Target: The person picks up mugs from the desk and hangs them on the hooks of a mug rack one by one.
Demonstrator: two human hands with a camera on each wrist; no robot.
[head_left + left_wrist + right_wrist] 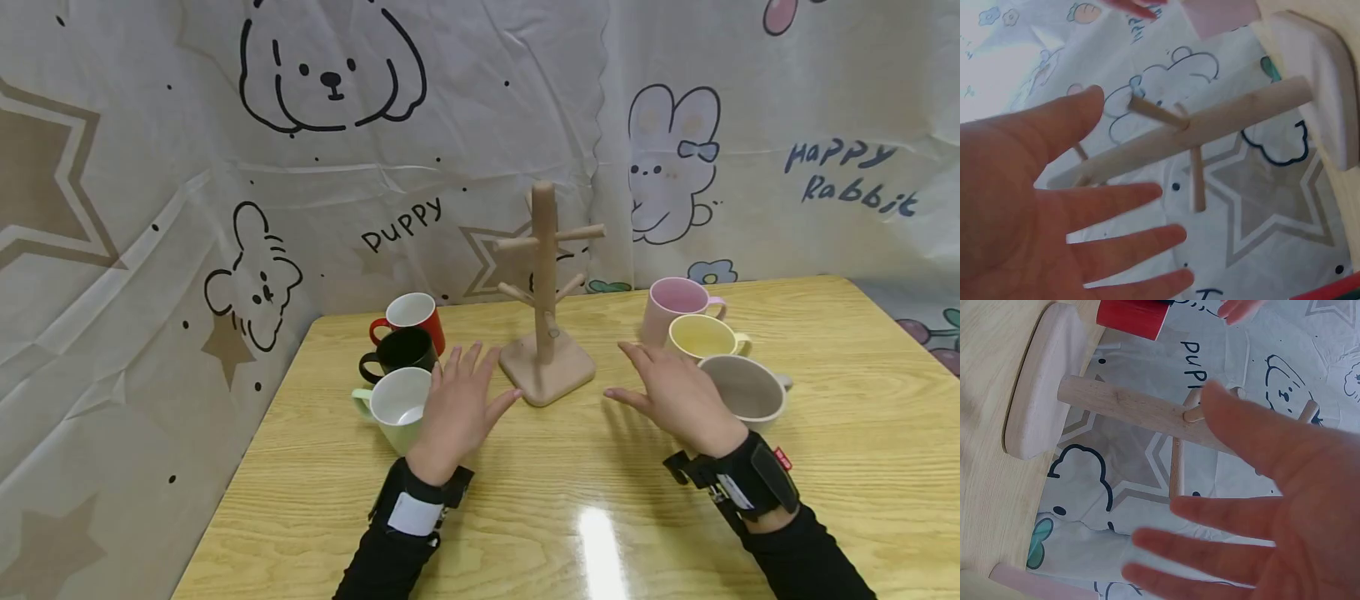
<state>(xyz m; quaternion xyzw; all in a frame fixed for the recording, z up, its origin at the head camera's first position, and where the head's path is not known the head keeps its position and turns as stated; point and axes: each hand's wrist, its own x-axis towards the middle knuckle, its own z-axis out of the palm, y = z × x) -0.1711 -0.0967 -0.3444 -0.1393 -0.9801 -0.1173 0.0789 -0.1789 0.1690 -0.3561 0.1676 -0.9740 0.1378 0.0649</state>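
Note:
A wooden mug tree [545,275] with several pegs and a square base stands at the table's middle. My left hand [459,408], fingers spread, hovers left of its base, beside a pale green mug [397,408]. Behind that mug sit a black mug [406,350] and a red mug [426,321]. On the other side, my right hand [678,392] is spread too, next to a grey-beige mug [750,387]. A yellow mug [701,336] and a pink mug [667,312] stand beyond it. Both wrist views show straight fingers with nothing held.
The mugs stand on a light wooden table [540,500], in a row on each side of the mug tree. A printed curtain [480,125] hangs right behind the table's back edge and along its left side.

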